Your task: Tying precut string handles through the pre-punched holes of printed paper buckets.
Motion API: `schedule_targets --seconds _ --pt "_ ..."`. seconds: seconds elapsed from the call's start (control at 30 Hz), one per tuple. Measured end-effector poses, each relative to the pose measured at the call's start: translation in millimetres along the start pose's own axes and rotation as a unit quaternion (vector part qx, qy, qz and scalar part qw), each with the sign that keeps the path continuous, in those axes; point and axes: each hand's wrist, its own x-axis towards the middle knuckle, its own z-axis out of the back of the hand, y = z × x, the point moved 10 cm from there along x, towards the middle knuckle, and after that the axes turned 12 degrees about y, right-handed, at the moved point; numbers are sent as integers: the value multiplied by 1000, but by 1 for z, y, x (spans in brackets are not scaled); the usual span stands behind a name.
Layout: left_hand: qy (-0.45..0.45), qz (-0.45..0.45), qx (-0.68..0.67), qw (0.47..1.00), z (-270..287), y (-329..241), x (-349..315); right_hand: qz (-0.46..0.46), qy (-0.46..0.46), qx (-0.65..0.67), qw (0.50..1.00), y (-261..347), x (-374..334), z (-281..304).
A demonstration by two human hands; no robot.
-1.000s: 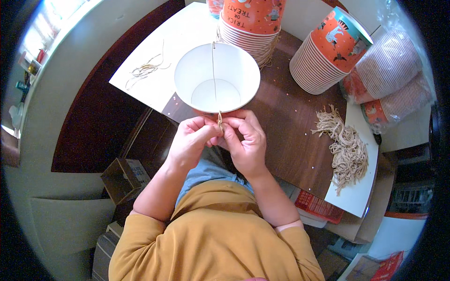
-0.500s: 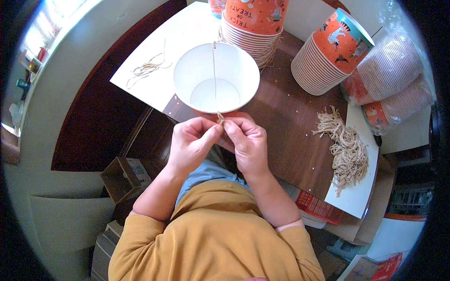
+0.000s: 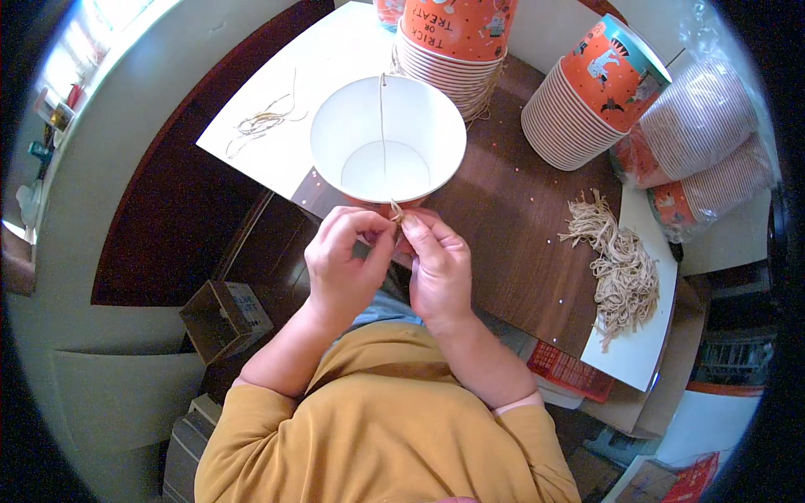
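A paper bucket (image 3: 335, 126), white inside with orange outside, stands upright at the table's near edge. A thin beige cord (image 3: 383, 117) hangs down its far inner wall from a hole under the rim. At the near rim a cord end (image 3: 397, 210) rises in a small loop, and both hands pinch it. My left hand (image 3: 345, 251) is closed, thumb and forefinger meeting at the cord. My right hand (image 3: 438, 260) is closed too, its thumb pressed on the cord near the knot. Fingers hide most of the knot and the bucket's near side.
Behind the bucket stands a stack of orange buckets (image 3: 453, 50); another stack (image 3: 587, 96) leans at the right, beside plastic-wrapped buckets (image 3: 700, 117). A heap of beige cords (image 3: 625, 277) lies on the table's right edge, loose cords (image 3: 264, 121) at the left. A cardboard box (image 3: 222, 318) sits below left.
My left hand has lifted slightly, and its fingers have spread and bent more around the cord. My right hand has shifted a little to the left. The bucket stays put.
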Motion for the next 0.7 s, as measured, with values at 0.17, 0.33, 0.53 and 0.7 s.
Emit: schedule_targets --seconds 0.17,0.33,0.53,0.7 --pt "-11 -120 132 984 -2 -29 -4 42 -9 -69 997 8 -4 1" --pt "15 -81 119 989 0 -28 1 51 -24 -71 996 12 -6 0" --pt "53 -28 44 997 2 -14 7 -84 25 31 996 -9 4 3" --pt "85 -30 53 994 -2 -14 9 -118 44 42 991 -16 10 -1"
